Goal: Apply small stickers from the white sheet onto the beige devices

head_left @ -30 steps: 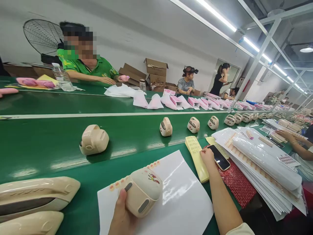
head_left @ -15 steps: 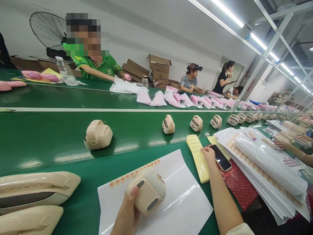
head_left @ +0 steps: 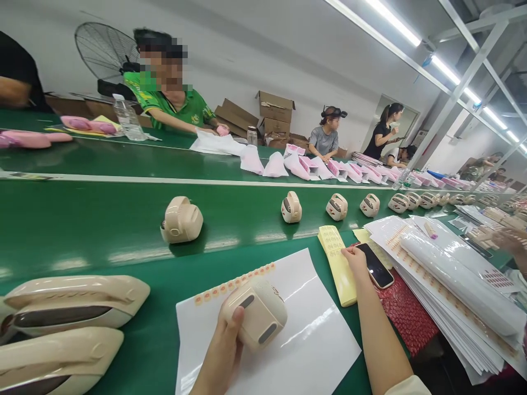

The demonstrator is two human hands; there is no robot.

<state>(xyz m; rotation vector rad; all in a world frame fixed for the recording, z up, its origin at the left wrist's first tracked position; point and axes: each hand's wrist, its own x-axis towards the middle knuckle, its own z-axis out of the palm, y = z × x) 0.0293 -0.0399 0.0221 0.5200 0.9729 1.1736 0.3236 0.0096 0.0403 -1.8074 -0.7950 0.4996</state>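
Note:
My left hand (head_left: 224,340) grips a cream portable speaker (head_left: 257,312), thumb on its flat side near two dark oblong pads. The speaker is tilted, its dotted grille turned up and away, a small red print at the grille's edge. Beneath it lies a white glossy sheet (head_left: 315,323) with a row of orange round stickers (head_left: 224,288) along its top edge. My right hand (head_left: 356,259) is closed, fingertips pinched at the right edge of a yellow sticker sheet (head_left: 337,274). Whether a single sticker is between those fingers is too small to tell.
Cream speakers with handles, one nearest (head_left: 181,220), stand along the green conveyor belt (head_left: 102,219). Two cream units (head_left: 82,302) lie at left. A phone (head_left: 375,266), red bubble wrap (head_left: 407,310) and stacked sheets (head_left: 444,296) are at right. Co-workers sit across the belt.
The view has shifted slightly, so things appear further right. The speaker in my left hand has turned a little, showing less of its red print. My right hand stays at the yellow sheet.

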